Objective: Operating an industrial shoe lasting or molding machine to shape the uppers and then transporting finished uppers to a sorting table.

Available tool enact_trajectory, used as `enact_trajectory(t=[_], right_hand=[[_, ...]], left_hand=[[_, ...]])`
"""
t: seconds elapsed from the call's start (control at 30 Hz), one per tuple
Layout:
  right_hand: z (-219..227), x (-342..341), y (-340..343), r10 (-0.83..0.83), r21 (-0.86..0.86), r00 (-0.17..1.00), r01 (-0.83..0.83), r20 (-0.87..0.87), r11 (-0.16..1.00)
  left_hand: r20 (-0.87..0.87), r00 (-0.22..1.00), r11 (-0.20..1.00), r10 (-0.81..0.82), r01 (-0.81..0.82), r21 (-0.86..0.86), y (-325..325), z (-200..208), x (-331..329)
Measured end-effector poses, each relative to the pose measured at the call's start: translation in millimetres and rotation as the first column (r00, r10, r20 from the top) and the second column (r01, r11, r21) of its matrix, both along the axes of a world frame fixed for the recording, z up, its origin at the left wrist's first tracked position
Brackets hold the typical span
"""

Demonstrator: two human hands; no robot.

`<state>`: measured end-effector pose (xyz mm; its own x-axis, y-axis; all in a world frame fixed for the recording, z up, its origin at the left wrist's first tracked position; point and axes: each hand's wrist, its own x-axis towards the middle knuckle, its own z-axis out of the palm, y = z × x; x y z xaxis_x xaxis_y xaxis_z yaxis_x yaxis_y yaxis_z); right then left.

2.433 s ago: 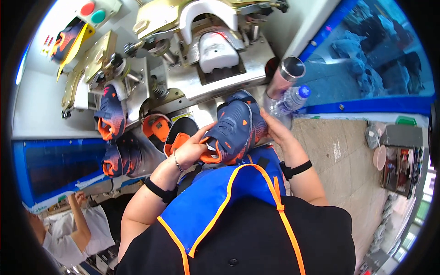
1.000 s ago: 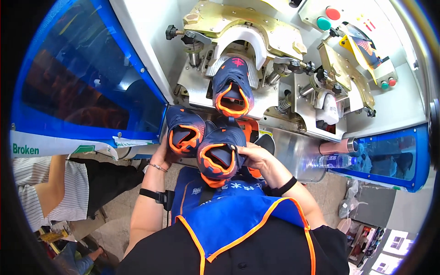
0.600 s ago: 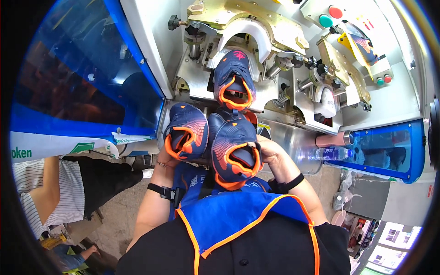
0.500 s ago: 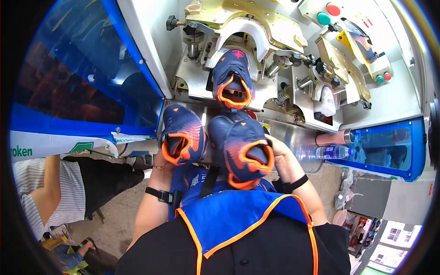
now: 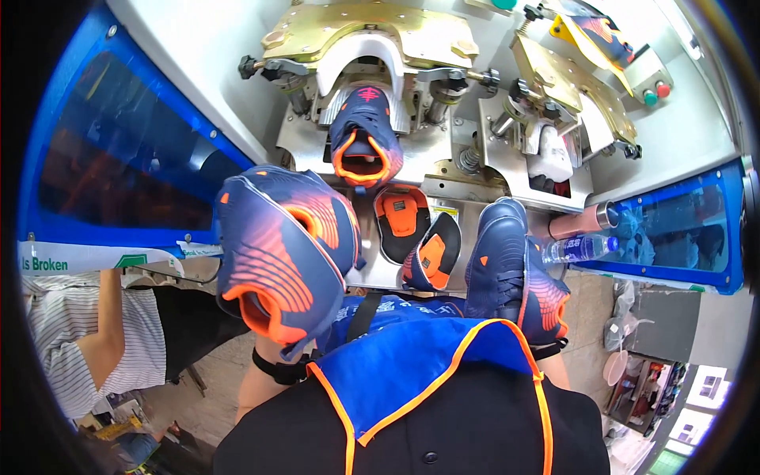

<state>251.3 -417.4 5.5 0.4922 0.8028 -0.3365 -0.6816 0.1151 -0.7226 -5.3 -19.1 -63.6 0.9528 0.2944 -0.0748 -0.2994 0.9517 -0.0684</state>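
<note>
Navy shoe uppers with orange collars are in both of my hands. On the left, one large upper (image 5: 277, 269) overlaps another upper (image 5: 336, 214), and my left hand is hidden behind them, with only its banded wrist showing. On the right, a laced navy upper (image 5: 496, 269) stands toe up against an orange-striped part (image 5: 544, 297); my right hand is hidden beneath, its wrist band just visible. Another upper (image 5: 364, 138) sits on the machine's form under the white curved pad (image 5: 360, 51). Between my hands lie two black-and-orange pieces (image 5: 402, 218) with pale edges on the metal ledge.
Brass-coloured clamp plates (image 5: 380, 24) and knobs stand ahead, with a second station (image 5: 554, 154) to the right. A pink flask (image 5: 582, 222) and a water bottle (image 5: 582, 248) lie at the right. Blue-framed windows flank both sides. A person in a striped shirt (image 5: 75, 332) is at the left.
My hands have spread apart, uppers going left and right. The black-and-orange pieces on the ledge now show between them. The view has shifted, and the upper on the form stays in place.
</note>
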Motion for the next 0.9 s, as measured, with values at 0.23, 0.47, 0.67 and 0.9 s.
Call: enact_trajectory(t=[0.23, 0.47, 0.67, 0.9], right_hand=[[-25, 21, -40, 0.009, -0.250, 0.988, 0.031, 0.157, 0.968], [-42, 22, -59, 0.064, -0.498, 0.950, 0.102, 0.306, 0.861], [-32, 46, -20, -0.063, -0.459, 0.947, 0.209, 0.314, 0.864], [-21, 63, 8, -0.237, -0.362, 0.938, 0.319, 0.252, 0.876]], left_hand=[[-0.158, 0.979, 0.990, 0.126, -0.133, -0.038, -13, 72, 117], [-0.111, 0.986, 0.981, 0.122, -0.137, -0.139, -25, 76, 155], [-0.176, 0.982, 0.986, 0.066, -0.038, 0.161, -11, 46, 159], [-0.383, 0.915, 0.962, 0.128, -0.020, 0.274, -16, 74, 190]])
